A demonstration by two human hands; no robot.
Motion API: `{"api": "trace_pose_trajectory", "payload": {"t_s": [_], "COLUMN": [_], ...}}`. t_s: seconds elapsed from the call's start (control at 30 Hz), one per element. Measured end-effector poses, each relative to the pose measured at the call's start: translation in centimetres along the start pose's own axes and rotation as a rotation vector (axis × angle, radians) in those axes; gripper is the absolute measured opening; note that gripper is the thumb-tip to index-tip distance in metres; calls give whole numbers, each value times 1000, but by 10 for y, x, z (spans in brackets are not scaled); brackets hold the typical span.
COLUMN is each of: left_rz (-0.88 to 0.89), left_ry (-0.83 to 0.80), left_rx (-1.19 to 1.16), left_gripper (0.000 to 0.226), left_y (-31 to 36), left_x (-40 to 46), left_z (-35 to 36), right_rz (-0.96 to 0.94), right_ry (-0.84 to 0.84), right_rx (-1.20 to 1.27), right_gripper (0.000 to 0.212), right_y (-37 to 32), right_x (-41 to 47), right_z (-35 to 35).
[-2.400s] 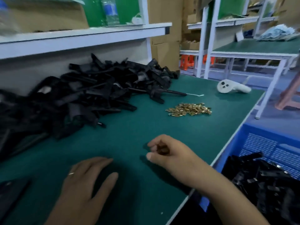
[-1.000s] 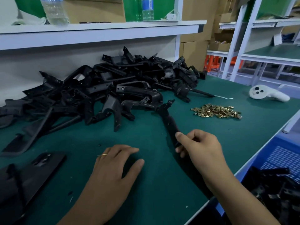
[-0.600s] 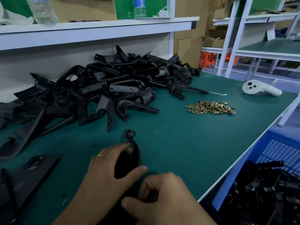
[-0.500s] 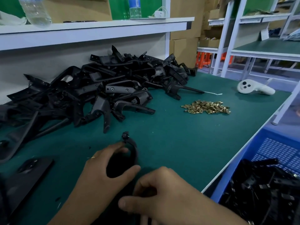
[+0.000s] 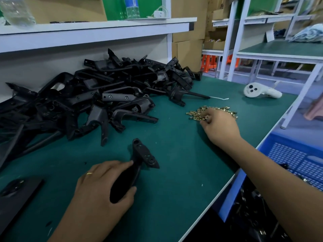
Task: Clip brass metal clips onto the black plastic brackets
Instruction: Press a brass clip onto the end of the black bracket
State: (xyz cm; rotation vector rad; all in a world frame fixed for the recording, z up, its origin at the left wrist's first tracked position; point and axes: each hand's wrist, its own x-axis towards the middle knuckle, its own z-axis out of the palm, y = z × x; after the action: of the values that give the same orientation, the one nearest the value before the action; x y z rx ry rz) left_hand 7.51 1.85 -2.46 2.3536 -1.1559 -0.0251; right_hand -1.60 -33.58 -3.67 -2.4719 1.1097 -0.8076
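Green bench mat [image 5: 174, 154] | unclipped bracket pile [image 5: 104, 95] at back, large | left hand [image 5: 103, 187] fingers wrapped round black bracket [image 5: 139, 158], no clip visible | right hand [image 5: 220, 126] fingertips pinching into brass clips [image 5: 195, 114] | finished brackets apparently in blue crate [image 5: 295, 159].

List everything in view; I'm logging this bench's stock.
bracket in grip: one, black, near mat edge
bracket pile: many, black, left rear of mat
brass clips: small heap, brass, mat centre-right
controller: one, white, far right of mat
crate: one, blue, right of bench, black parts inside
bottles: two, clear, on shelf
left hand: holds bracket
right hand: fingers curled at clips
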Motion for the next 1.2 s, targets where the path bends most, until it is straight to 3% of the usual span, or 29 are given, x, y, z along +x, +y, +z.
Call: {"api": "trace_pose_trajectory", "payload": {"t_s": [0.1,0.23,0.37,0.47,0.53,0.67,0.8,0.93,1.1,1.2], "left_rz": [-40,-60,5,62,69,86,79,62,101,151], "left_ry": [77,96,129,117,115,148,151,157,145,145], "left_rx": [33,24,39,71,65,27,36,66,53,58], "left_gripper": [49,53,42,53,45,51,47,37,40,41], "left_y": [-4,-10,-11,-11,-12,-12,-10,-11,-14,-14], "left_x": [0,1,1,1,2,0,0,1,2,3], "left_z": [-2,3,4,4,4,1,2,5,5,7], "right_rz": [-74,-117,-120,-79,-104,-262,-264,-117,19,150], "right_ry": [7,5,-67,-107,-121,-96,-79,-36,40,-10], "right_rx": [-106,-162,-73,33,65,71,117,378,583,921], "right_gripper": [23,20,8,9,7,22,22,20,23,23], "right_y": [-6,-12,-14,-28,-44,-73,-77,-72,-70,-75], "right_x": [-3,-11,-23,-48,-75,-130,-144,-139,-140,-142], "right_z": [3,0,-8,-13,-12,-11,-6,-5,-11,-13]}}
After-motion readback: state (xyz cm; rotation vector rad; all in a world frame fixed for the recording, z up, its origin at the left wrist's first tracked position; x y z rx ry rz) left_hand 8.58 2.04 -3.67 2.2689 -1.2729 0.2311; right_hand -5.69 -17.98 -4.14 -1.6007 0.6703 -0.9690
